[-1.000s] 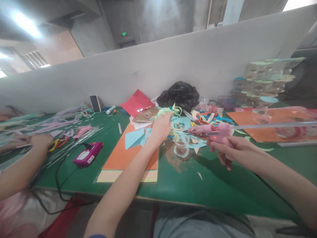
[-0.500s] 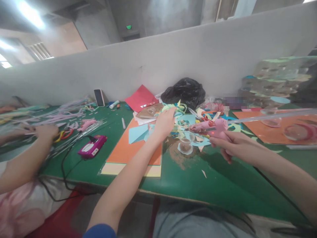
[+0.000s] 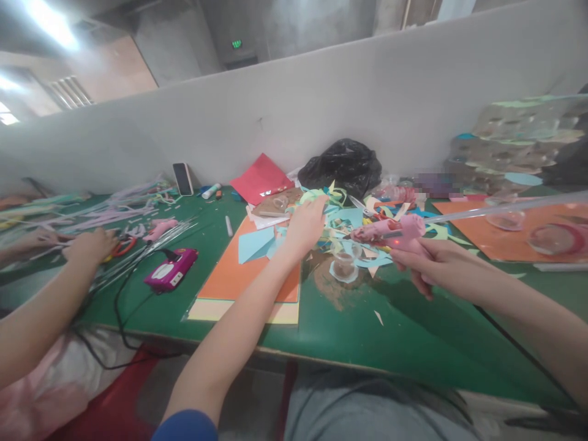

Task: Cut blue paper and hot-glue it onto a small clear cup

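Note:
In my right hand [image 3: 425, 260] is a pink hot glue gun [image 3: 408, 231], its nozzle pointing left over the scraps and a small red light showing on its body. A long clear glue stick [image 3: 500, 210] juts from its back to the right. My left hand [image 3: 310, 222] reaches into the pile of coloured paper scraps [image 3: 342, 217]; its fingertips are hidden, so any hold is unclear. Just below the nozzle, a small clear plastic cup [image 3: 343, 268] with a pale blue paper edge stands on the table. Scissors [image 3: 362, 208] lie among the scraps behind the gun.
Orange and cream paper sheets [image 3: 248, 291] lie under my left forearm. A black plastic bag [image 3: 342, 168] sits against the wall. At left, a co-worker's hands [image 3: 89, 248] work near a magenta power box [image 3: 172, 269]. More orange paper [image 3: 482, 242] lies at right.
My hands stay nearly in place, the glue gun still over the scraps. The co-worker's hand at left has shifted slightly. The view has tilted a little.

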Demonstrator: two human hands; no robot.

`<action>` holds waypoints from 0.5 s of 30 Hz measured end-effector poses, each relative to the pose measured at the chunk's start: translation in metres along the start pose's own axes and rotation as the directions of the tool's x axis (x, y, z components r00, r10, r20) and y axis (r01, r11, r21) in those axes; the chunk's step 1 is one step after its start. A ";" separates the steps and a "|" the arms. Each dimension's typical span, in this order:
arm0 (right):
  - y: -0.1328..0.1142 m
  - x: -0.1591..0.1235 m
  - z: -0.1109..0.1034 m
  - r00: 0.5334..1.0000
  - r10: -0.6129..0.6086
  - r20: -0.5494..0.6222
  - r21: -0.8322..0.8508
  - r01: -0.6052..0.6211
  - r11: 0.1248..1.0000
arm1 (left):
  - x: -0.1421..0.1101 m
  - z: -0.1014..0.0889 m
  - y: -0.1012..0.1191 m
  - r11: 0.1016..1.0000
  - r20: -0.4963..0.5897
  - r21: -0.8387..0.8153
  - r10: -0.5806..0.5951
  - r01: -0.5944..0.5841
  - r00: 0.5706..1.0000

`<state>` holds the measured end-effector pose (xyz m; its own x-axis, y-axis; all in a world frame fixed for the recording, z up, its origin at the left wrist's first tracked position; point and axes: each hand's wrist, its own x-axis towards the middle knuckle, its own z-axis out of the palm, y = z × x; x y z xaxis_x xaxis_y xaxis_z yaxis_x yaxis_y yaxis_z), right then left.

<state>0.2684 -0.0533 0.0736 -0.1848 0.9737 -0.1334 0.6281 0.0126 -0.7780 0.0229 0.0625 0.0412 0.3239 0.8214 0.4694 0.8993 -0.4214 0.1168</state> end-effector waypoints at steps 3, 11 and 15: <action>-0.002 -0.001 0.001 1.000 0.006 0.005 0.020 -0.006 1.000 | 0.000 0.000 0.000 1.000 0.003 0.003 0.007 -0.007 1.000; 0.001 0.001 -0.001 1.000 -0.013 -0.007 -0.043 0.013 0.999 | 0.000 0.003 -0.001 1.000 -0.015 -0.003 0.011 -0.011 1.000; 0.001 0.000 -0.001 1.000 -0.004 -0.009 -0.027 0.004 1.000 | 0.000 0.002 0.000 1.000 -0.015 -0.022 0.017 -0.017 1.000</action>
<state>0.2693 -0.0527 0.0735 -0.1809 0.9755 -0.1251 0.6472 0.0223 -0.7620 0.0230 0.0629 0.0396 0.3345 0.8082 0.4847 0.8869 -0.4439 0.1281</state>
